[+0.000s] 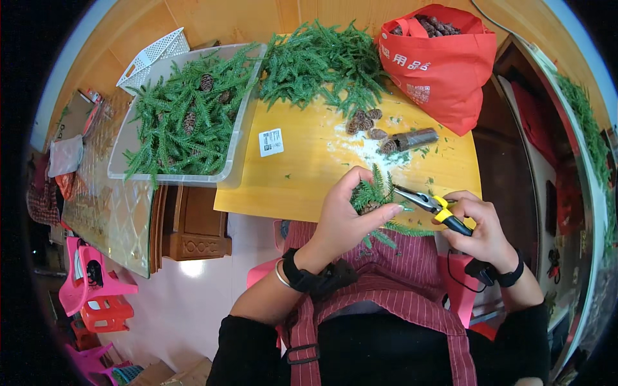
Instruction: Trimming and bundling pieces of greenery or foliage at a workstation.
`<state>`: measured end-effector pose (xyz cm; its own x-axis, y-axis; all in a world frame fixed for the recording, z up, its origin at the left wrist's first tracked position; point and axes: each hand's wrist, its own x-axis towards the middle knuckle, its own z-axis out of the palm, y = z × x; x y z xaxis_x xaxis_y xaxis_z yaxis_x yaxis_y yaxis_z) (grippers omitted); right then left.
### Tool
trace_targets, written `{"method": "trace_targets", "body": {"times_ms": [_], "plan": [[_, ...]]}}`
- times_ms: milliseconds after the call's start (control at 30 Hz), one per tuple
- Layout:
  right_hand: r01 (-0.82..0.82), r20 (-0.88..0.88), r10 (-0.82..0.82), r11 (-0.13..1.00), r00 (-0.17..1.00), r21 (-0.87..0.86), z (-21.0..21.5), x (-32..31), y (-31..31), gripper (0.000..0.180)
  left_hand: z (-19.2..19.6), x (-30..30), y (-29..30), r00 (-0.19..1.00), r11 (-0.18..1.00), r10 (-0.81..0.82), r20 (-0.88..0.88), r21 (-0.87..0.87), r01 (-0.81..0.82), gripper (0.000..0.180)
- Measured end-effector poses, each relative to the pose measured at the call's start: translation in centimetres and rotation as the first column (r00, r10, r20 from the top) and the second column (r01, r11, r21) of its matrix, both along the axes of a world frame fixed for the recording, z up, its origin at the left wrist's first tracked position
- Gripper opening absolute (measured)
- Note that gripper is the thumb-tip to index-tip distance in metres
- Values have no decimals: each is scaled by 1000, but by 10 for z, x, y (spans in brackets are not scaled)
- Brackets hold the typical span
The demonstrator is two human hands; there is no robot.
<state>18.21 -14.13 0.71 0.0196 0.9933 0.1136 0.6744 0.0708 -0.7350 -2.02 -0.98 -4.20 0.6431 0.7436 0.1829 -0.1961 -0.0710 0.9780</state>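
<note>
My left hand is closed round an artificial pine sprig with a pine cone set among its green needles. In my right hand is a pair of needle-nose pliers with yellow and black handles. The pliers' jaws point left and reach the sprig's upper right side; whether they grip it I cannot tell. Both hands are over the near edge of the yellow table. Beyond them lie several loose pine cones and a dark brown cylinder, amid white powder and green scraps.
At the left, a clear plastic bin holds sprigs with cones. Loose green sprigs are heaped at the back. A red bag of pine cones stands back right. A white label lies on the table. Pink stools stand far left.
</note>
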Motion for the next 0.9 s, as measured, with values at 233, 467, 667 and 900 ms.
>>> {"method": "trace_targets", "body": {"times_ms": [233,467,667,900], "plan": [[-48,132,34,993,991,104,6,4,4,21,4,0,0,995,993,-93,42,-73,96,26],[-193,178,163,967,971,167,8,23,14,21,-3,-3,3,896,776,-331,296,-455,437,28],[-326,200,285,920,937,219,10,21,28,21,1,-12,3,816,577,-462,347,-580,574,38],[-369,173,335,901,926,229,10,19,32,21,-3,-13,3,796,541,-502,337,-596,593,38]]}}
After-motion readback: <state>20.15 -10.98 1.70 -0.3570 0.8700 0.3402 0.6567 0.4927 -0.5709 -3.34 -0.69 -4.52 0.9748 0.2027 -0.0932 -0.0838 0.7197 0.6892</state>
